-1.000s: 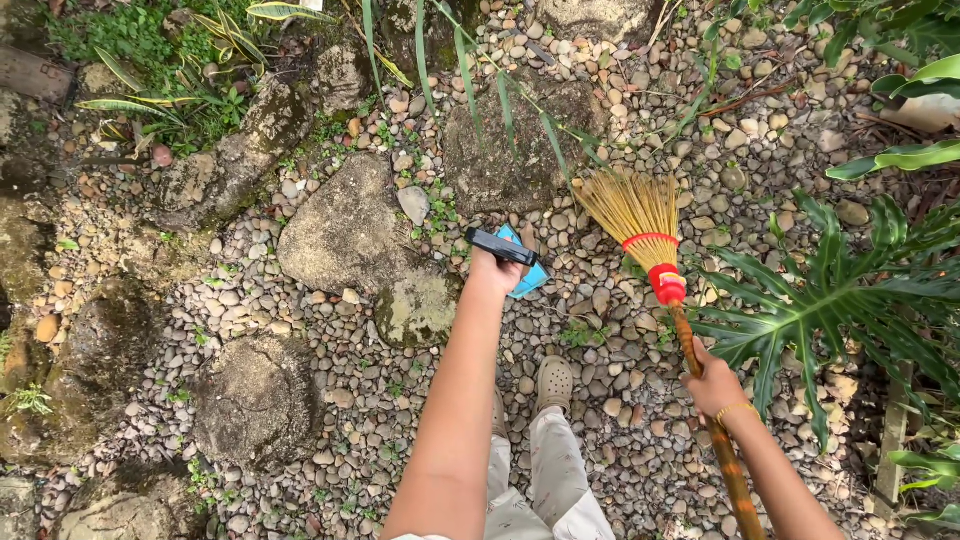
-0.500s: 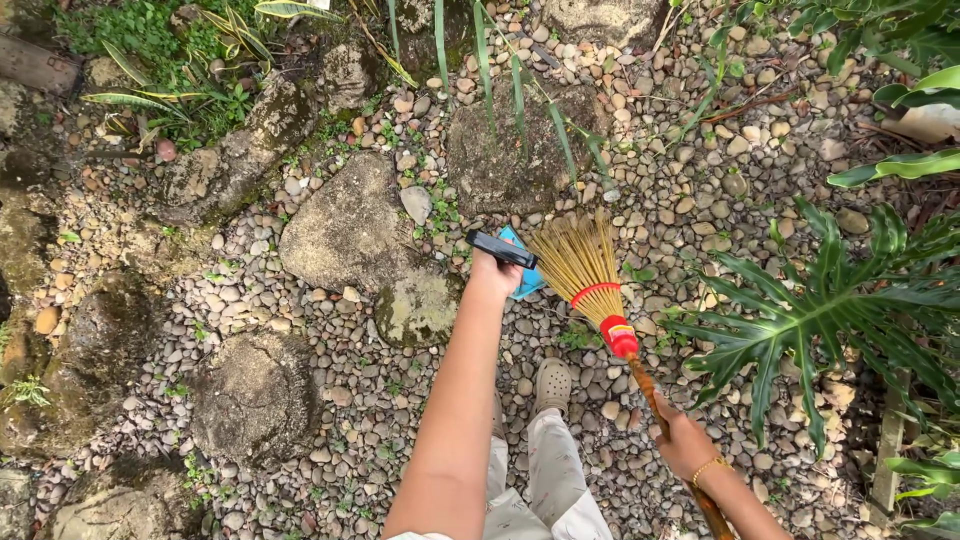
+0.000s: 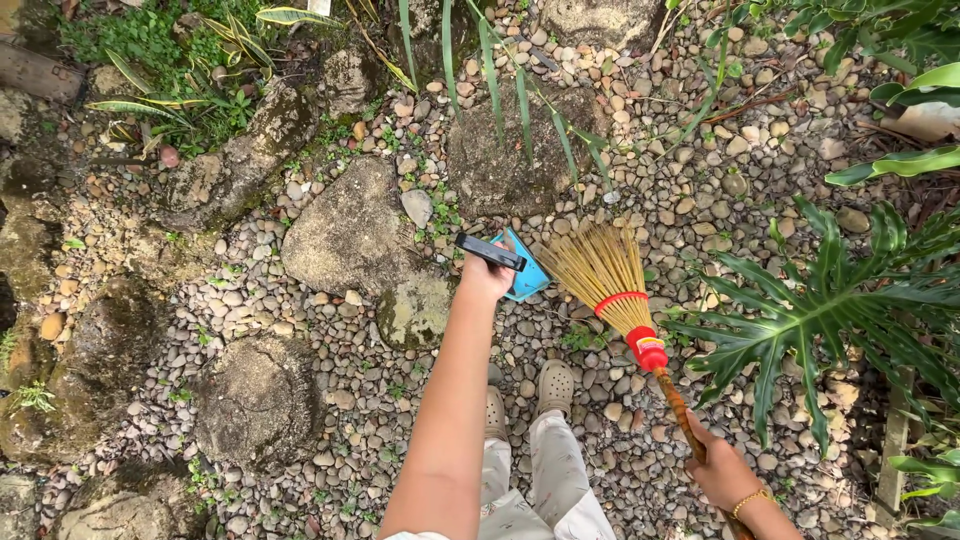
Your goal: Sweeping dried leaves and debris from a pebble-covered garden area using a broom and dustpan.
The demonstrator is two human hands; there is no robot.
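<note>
The left hand point(image 3: 485, 278) is closed around the black handle of a blue plastic dustpan point(image 3: 522, 268), held out over the pebbled ground just right of a large flat grey stone point(image 3: 350, 225). The right hand point(image 3: 718, 470), near and far right, is clenched on the orange-brown wooden stick of a straw broom with a red collar point(image 3: 625, 290). The broom's yellow bristles fan out just right of the dustpan, resting on the grey river pebbles point(image 3: 700, 180). A broad split green leaf point(image 3: 820, 310) spreads to the right.
</note>
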